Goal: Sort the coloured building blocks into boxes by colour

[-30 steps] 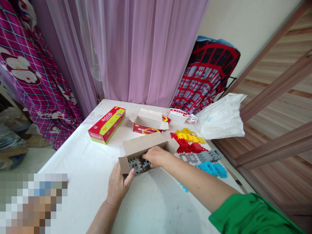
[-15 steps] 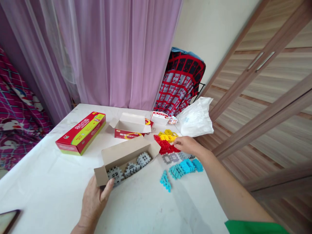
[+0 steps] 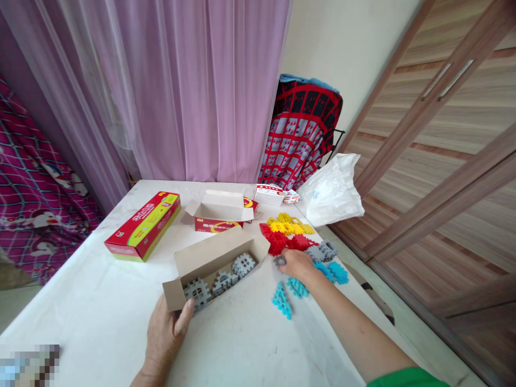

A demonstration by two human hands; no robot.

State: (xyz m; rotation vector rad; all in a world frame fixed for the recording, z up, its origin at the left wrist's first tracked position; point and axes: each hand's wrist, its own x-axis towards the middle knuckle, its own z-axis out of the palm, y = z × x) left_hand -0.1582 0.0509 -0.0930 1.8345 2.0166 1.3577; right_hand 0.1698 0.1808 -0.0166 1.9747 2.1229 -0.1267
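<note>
My left hand (image 3: 164,330) grips the near left corner of an open cardboard box (image 3: 215,250), its thumb over the front edge. Inside the box lie several grey building blocks (image 3: 197,292) with notched edges, some with window openings. At the right, my right hand (image 3: 297,264) has its fingertips closed on a grey block (image 3: 279,261), partly hidden by the fingers. Around that hand lie red blocks (image 3: 278,243), yellow blocks (image 3: 288,224), other grey blocks (image 3: 322,251) and blue blocks (image 3: 282,301).
A closed red and green box (image 3: 143,226) lies at the left. Behind the box I hold stand an open red box (image 3: 220,221) and a small white box (image 3: 269,194). A white plastic bag (image 3: 330,191) sits at the table's (image 3: 100,317) right edge. A blurred-out object (image 3: 28,365) is at lower left.
My right hand has moved from beside the red and yellow blocks toward me, onto the grey ones. My left hand keeps its hold on the box. The view has shifted slightly.
</note>
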